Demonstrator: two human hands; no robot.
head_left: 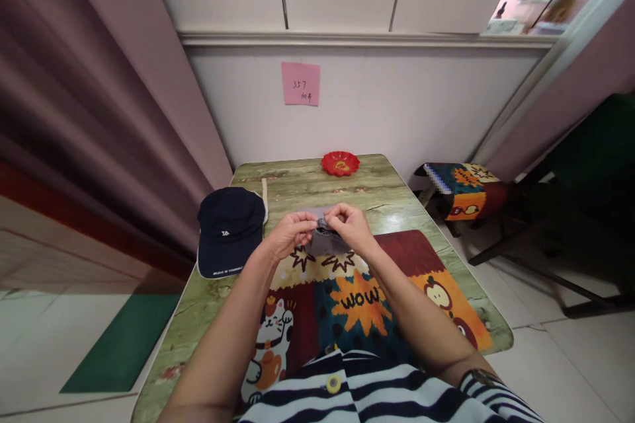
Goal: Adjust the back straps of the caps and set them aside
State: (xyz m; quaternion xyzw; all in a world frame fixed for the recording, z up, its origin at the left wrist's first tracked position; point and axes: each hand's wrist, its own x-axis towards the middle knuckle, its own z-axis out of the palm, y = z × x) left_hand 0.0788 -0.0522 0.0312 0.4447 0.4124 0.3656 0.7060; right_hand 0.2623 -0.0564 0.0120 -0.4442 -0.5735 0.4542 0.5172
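Near the middle of the table, my left hand [294, 234] and my right hand [349, 225] face each other with thumbs and forefingers pinched. Between the fingertips is a small dark piece [323, 225], too small to identify, and both hands grip it. Just beneath lies a grey item [325, 242], apparently cloth, partly hidden by my hands, at the upper edge of the colourful mat [362, 304]. Left of my left hand, a navy cap [232, 228] with a light edge rests on the table.
A red scalloped dish [340, 164] stands at the back of the green wooden table [292, 178]. A pink note [301, 84] is on the wall behind. To the right is a low stool [466, 188] with a patterned cover. Curtains hang on both sides.
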